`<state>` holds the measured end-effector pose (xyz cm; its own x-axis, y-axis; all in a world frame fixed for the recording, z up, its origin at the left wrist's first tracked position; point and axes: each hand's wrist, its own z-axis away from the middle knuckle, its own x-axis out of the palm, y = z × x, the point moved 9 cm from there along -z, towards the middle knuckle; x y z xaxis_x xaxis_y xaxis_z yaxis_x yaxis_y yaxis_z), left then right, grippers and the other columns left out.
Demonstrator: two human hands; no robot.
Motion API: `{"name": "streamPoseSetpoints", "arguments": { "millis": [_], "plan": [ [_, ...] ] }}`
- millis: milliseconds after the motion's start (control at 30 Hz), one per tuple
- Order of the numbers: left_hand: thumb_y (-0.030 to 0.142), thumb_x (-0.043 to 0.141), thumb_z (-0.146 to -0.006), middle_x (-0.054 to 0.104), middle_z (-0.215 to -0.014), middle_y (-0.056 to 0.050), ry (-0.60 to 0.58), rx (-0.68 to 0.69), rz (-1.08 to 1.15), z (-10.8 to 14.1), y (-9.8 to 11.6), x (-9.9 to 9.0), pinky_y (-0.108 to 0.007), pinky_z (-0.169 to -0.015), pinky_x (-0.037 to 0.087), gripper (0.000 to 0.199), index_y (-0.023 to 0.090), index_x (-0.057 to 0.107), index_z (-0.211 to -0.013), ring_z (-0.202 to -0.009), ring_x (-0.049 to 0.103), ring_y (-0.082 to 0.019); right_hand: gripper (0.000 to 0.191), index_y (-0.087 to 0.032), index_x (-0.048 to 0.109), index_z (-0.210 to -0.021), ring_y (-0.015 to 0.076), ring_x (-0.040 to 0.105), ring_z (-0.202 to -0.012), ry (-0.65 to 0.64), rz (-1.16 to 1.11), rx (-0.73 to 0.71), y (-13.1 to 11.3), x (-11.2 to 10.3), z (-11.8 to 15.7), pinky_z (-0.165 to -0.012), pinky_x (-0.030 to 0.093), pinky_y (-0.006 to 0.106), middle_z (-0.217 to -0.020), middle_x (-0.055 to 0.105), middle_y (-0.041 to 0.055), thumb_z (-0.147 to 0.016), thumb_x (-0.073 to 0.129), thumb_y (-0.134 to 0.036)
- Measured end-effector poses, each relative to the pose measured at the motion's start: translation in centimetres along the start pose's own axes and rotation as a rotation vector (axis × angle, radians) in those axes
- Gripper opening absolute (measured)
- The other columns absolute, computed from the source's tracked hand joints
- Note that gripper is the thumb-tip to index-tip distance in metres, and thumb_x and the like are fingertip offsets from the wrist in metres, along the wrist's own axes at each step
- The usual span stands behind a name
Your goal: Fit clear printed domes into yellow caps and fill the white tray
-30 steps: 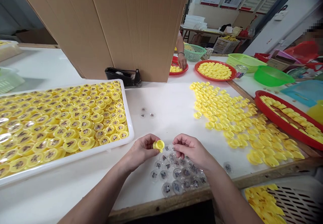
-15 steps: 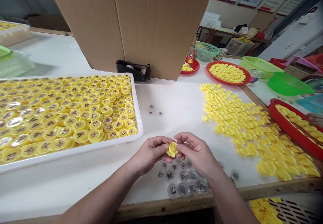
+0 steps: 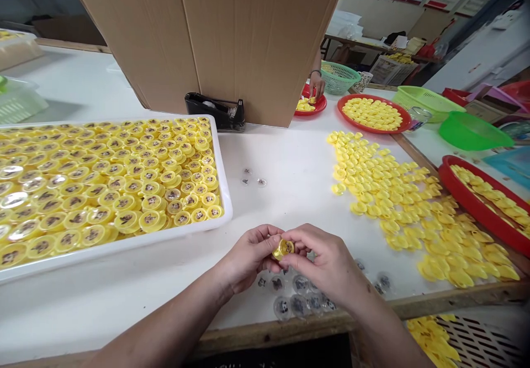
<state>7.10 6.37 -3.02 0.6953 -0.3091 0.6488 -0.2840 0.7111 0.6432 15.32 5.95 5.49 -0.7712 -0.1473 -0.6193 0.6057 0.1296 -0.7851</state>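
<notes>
White worktable (image 3: 285, 155) before us: the left hand (image 3: 253, 253) and right hand (image 3: 329, 257) pinch one yellow cup (image 3: 283, 250) above loose clear discs (image 3: 298, 305) — a tray (image 3: 224, 188) looks nearly full of finished cups (image 3: 151, 220), while plain yellow pieces (image 3: 408, 208) seem left to do.

We hold one small yellow piece (image 3: 284, 248), round and glossy, with a dark picture on its circular face. We have it off the table, tilted so that the face shows, its edges partly covered by our fingers. It sits to the right of the white tray (image 3: 222, 174), near its closest corner but apart from it.
</notes>
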Motion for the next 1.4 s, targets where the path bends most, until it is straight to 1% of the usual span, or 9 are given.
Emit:
{"name": "streamPoseSetpoints", "arguments": {
  "millis": [200, 300, 400, 600, 667, 800, 967, 1100, 1400],
  "plan": [
    [0.04, 0.07, -0.072, 0.061, -0.067, -0.002, 0.019, -0.01, 0.009, 0.1, 0.0, 0.0, -0.014, -0.04, 0.039, 0.031, 0.013, 0.057, -0.083, -0.05, 0.059, -0.009, 0.029, -0.025, 0.061, -0.102, 0.0161, 0.061, -0.082, -0.051, 0.192, -0.098, -1.1, -0.4, 0.2, -0.072, 0.049, 0.028, -0.091, 0.067, 0.0013, -0.079, 0.052, -0.009],
    [0.041, 0.07, -0.071, 0.061, -0.067, -0.002, 0.077, 0.004, -0.042, 0.2, 0.2, -0.3, -0.014, -0.04, 0.04, 0.032, 0.012, 0.059, -0.08, -0.049, 0.057, -0.008, 0.023, -0.024, 0.061, -0.099, 0.0162, 0.061, -0.081, -0.062, 0.174, -0.106, -1.1, -0.1, 0.3, -0.07, 0.049, 0.028, -0.091, 0.066, 0.0022, -0.08, 0.054, -0.013],
    [0.041, 0.069, -0.071, 0.062, -0.067, -0.002, 0.124, 0.021, -0.088, 0.3, 0.4, -0.5, -0.016, -0.041, 0.04, 0.032, 0.012, 0.062, -0.082, -0.049, 0.055, -0.008, 0.018, -0.023, 0.062, -0.094, 0.0159, 0.06, -0.077, -0.016, 0.171, -0.092, -0.9, 0.1, 0.3, -0.067, 0.049, 0.027, -0.086, 0.064, 0.0018, -0.078, 0.06, -0.016],
    [0.037, 0.07, -0.072, 0.067, -0.085, -0.009, 0.057, 0.011, -0.061, 0.3, 0.8, -0.4, -0.021, -0.059, 0.048, 0.039, 0.01, 0.066, -0.099, -0.063, 0.06, -0.01, 0.016, -0.021, 0.059, -0.091, 0.0163, 0.062, -0.076, 0.13, 0.235, -0.125, -1.5, -0.7, 0.3, -0.068, 0.05, 0.028, -0.084, 0.065, 0.0017, -0.078, 0.06, -0.013],
    [0.036, 0.073, -0.069, 0.067, -0.085, -0.008, 0.044, 0.02, -0.048, 0.4, 1.0, -0.5, -0.022, -0.061, 0.048, 0.041, 0.011, 0.066, -0.1, -0.064, 0.061, -0.011, 0.016, -0.021, 0.058, -0.093, 0.0163, 0.062, -0.078, 0.154, 0.238, -0.162, -2.1, -0.9, 0.4, -0.07, 0.051, 0.029, -0.088, 0.065, 0.0027, -0.079, 0.058, -0.013],
    [0.038, 0.075, -0.068, 0.066, -0.076, -0.004, 0.016, 0.035, -0.023, 0.4, 1.2, -0.5, -0.021, -0.058, 0.046, 0.039, 0.012, 0.067, -0.096, -0.059, 0.06, -0.01, 0.023, -0.023, 0.061, -0.099, 0.0178, 0.061, -0.089, 0.156, 0.222, -0.222, -2.9, -1.2, 0.7, -0.076, 0.052, 0.029, -0.099, 0.063, 0.0053, -0.08, 0.055, -0.01],
    [0.039, 0.073, -0.069, 0.062, -0.067, -0.002, -0.018, 0.038, -0.033, 0.4, 1.1, -0.1, -0.016, -0.049, 0.041, 0.036, 0.011, 0.069, -0.091, -0.055, 0.056, -0.007, 0.03, -0.024, 0.063, -0.104, 0.0174, 0.061, -0.09, 0.102, 0.185, -0.232, -2.7, -1.2, 0.9, -0.075, 0.053, 0.028, -0.1, 0.061, 0.0052, -0.08, 0.053, -0.008],
    [0.039, 0.073, -0.07, 0.062, -0.068, -0.003, -0.025, 0.036, -0.014, 0.3, 0.8, -0.1, -0.016, -0.049, 0.042, 0.035, 0.01, 0.068, -0.088, -0.055, 0.057, -0.007, 0.03, -0.023, 0.063, -0.106, 0.0168, 0.061, -0.089, 0.081, 0.176, -0.241, -2.6, -1.1, 0.9, -0.074, 0.053, 0.028, -0.1, 0.061, 0.0056, -0.081, 0.054, -0.008],
    [0.04, 0.073, -0.069, 0.06, -0.061, -0.002, -0.021, 0.001, 0.025, 0.0, 0.2, -0.4, -0.015, -0.047, 0.042, 0.033, 0.008, 0.066, -0.076, -0.05, 0.056, -0.006, 0.026, -0.014, 0.062, -0.106, 0.0153, 0.059, -0.089, 0.104, 0.291, -0.369, -3.7, -0.2, 1.4, -0.075, 0.052, 0.025, -0.098, 0.059, 0.0079, -0.084, 0.053, -0.004]
  ]
}}
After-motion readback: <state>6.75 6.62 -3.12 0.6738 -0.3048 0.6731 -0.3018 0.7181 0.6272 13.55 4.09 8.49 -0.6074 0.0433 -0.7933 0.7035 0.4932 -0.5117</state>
